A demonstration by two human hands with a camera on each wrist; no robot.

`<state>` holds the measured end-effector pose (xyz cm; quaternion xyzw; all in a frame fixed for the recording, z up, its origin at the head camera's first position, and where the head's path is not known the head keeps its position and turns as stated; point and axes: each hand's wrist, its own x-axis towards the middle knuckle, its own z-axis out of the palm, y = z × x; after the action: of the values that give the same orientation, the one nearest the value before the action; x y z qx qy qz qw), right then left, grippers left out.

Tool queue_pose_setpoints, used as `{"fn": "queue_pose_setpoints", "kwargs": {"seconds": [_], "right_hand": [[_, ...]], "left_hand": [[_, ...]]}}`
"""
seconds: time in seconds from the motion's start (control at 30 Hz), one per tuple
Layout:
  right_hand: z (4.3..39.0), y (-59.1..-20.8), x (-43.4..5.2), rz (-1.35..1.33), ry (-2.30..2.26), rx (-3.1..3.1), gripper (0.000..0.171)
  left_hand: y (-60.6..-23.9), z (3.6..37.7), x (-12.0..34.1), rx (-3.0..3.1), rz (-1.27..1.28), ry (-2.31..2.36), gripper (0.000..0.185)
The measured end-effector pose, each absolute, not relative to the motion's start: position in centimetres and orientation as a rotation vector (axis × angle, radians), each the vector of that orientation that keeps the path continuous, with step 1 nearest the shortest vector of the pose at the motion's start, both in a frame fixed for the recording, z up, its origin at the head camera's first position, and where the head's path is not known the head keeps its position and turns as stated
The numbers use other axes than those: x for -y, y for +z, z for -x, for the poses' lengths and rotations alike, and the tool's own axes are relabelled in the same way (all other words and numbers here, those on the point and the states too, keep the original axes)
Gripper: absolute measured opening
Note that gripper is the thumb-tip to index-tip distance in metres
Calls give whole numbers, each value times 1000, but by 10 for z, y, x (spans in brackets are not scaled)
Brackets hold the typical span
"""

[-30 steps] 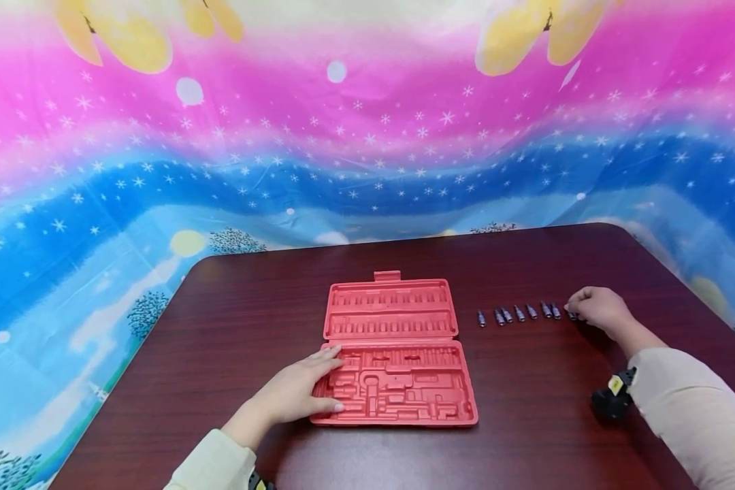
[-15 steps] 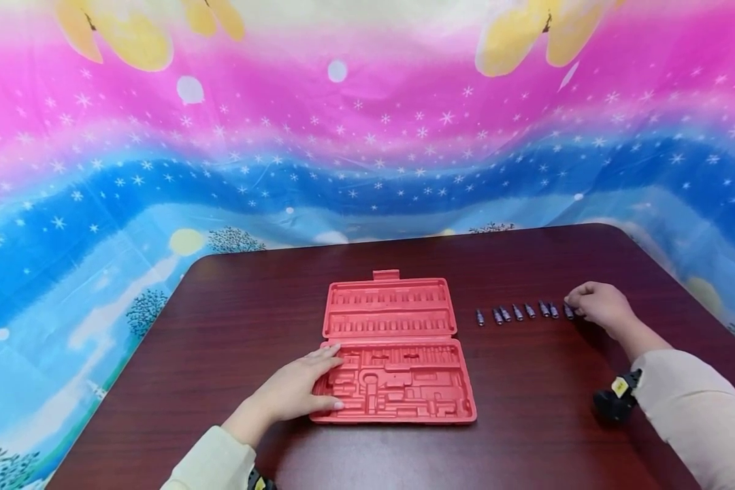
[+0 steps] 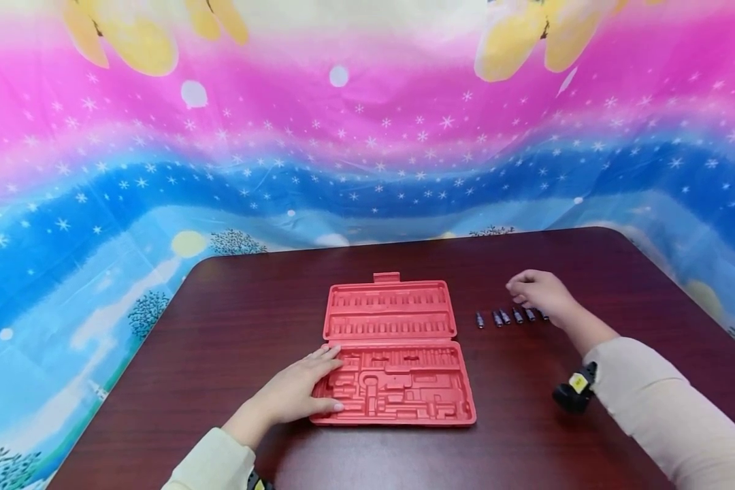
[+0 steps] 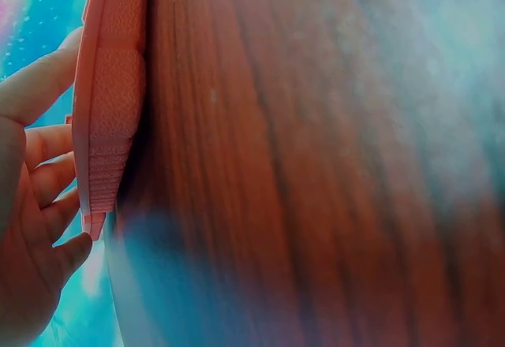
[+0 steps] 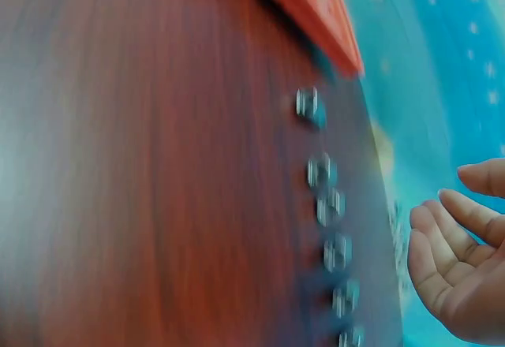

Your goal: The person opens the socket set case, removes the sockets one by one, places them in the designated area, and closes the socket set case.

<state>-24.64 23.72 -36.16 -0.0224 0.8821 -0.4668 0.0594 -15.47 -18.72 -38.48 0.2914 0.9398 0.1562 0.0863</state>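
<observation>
An unfolded red plastic case, full of moulded slots, lies on the table. My left hand rests on its left rim with fingers spread. In the left wrist view the fingers lie along the case's side wall. Right of the case, several small dark metal bit sockets stand in a row. Over the right part of this row is my right hand, which hides some of them. The right wrist view shows its thumb and fingers loosely bent and apart, with nothing between them, beside the blurred sockets.
The dark wooden table has rounded far corners. A colourful patterned cloth hangs behind and around it. The case's lid lies back toward the far side, with a latch tab at its far edge.
My right hand has left the rightmost bit socket and moved left above the row. The left hand and the case have stayed put.
</observation>
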Motion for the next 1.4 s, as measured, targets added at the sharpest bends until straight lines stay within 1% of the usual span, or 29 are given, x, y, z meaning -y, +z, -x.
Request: {"fn": "queue_pose_setpoints", "kwargs": {"seconds": [0.17,0.3,0.6,0.73,0.93,1.07,1.17,1.4], "right_hand": [[261,-362,-203,110,-1417,-2601,35],[270,-366,-182,95,-1388,-2552,34],[276,-380,-157,27,-1352,-2511,33],[278,-379,-149,6,-1389,-2482,35],[280,-372,-137,-81,-1545,-2432,47],[279,-365,-132,-105,-1635,-2424,47],[279,-359,-130,-69,-1676,-2422,46],[271,-346,-134,125,-1653,-2420,49]], "left_hand": [[-387,156,188,-2805,-900,470,70],[-388,156,187,-2807,-929,484,69],[-395,153,182,-2780,-892,480,69],[-395,152,182,-2783,-882,498,69],[-394,152,183,-2800,-867,495,67],[-394,152,184,-2821,-862,484,67],[-393,152,185,-2838,-870,481,67],[-391,152,188,-2850,-883,477,66]]}}
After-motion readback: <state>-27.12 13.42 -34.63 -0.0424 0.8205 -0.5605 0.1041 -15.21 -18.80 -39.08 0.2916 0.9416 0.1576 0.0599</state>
